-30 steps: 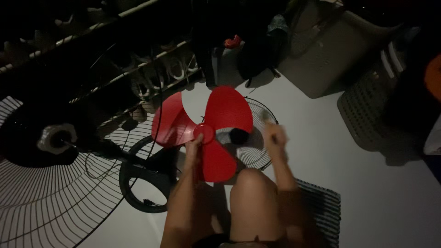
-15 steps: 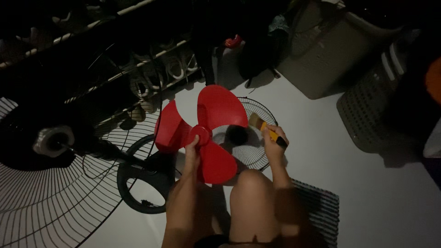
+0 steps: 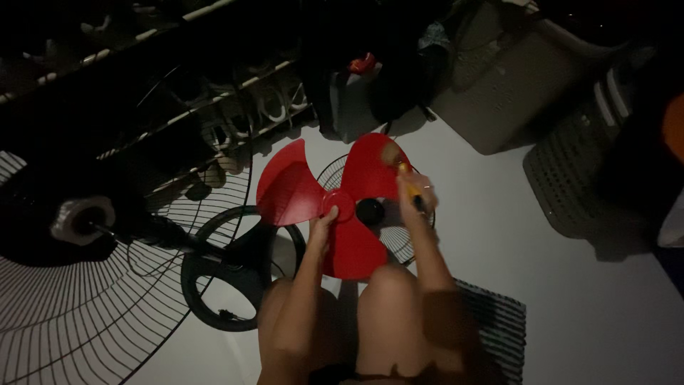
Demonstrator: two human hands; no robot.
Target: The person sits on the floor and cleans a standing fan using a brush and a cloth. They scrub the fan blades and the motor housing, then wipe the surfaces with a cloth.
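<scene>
Above the person's knees, over the pale floor (image 3: 570,299), the red fan blade (image 3: 335,196) is held up by its hub alone, which looks like the weak point: the left hand (image 3: 320,229) pinches only at the centre, so a firm stroke out on a blade tip could twist the piece round or lever it loose onto the wire grille (image 3: 388,228) lying beneath. The dim light adds to the risk of a misjudged stroke. Left fingers are curled closed around the hub, thumb up against its face. The right hand (image 3: 415,194) is clenched around a yellow-handled paintbrush (image 3: 399,167), whose bristles rest against the upper right blade; motion blur hides the exact finger spread
</scene>
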